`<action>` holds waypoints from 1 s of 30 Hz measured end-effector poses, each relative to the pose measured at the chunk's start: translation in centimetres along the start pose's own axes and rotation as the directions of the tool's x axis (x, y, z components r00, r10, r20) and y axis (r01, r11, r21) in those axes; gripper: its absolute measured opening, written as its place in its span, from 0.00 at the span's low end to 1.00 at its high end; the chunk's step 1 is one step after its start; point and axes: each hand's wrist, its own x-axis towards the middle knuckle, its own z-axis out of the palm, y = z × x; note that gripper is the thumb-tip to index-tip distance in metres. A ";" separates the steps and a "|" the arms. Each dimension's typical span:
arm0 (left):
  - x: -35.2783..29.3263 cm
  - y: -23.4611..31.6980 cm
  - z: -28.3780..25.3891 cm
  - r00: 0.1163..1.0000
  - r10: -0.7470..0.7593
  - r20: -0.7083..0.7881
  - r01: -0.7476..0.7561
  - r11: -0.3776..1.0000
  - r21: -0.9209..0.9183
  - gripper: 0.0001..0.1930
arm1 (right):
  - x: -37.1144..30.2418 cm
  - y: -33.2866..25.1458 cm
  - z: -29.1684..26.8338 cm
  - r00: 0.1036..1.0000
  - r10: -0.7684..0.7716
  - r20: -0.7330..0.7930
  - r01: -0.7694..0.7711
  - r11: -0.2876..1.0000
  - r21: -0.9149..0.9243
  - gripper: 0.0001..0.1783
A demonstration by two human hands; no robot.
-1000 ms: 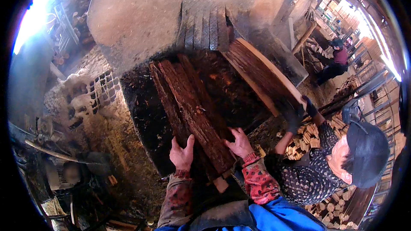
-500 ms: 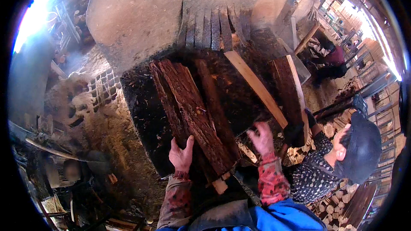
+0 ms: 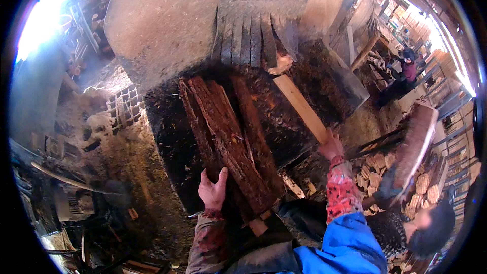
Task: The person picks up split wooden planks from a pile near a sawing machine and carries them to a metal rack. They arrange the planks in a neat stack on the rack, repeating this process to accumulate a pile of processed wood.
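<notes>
My right hand (image 3: 331, 146) is closed on the near end of a narrow pale plank (image 3: 302, 107). The plank slopes away toward the hanging dark strips (image 3: 251, 35) of a machine, and a pale, rough wood piece (image 3: 282, 64) shows beneath them by its far end. My left hand (image 3: 212, 192) has thumb and fingers spread, beside the near left edge of a reddish-brown bark slab (image 3: 231, 144); whether it touches the bark I cannot tell. More bark-covered pieces (image 3: 253, 127) lie alongside that slab on the dark machine table (image 3: 170, 142).
At the right, a co-worker in a dark cap (image 3: 432, 228) holds up a bark-edged slab (image 3: 415, 144). Behind it lie stacked cut logs (image 3: 375, 167). A large tan machine housing (image 3: 162, 25) rises beyond the table. Another person (image 3: 406, 68) stands far right. Sawdust covers the left floor (image 3: 134, 172).
My right hand has reached forward and right and closed on the plank's near end. The co-worker has lifted the right-hand slab off the table. My left hand has barely moved.
</notes>
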 end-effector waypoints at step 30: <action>0.1 1.7 -1.0 0.993 -0.094 0.064 0.087 0.991 0.106 0.33 | -11.0 -19.7 0.1 0.962 -0.225 -0.152 0.271 0.763 0.586 0.35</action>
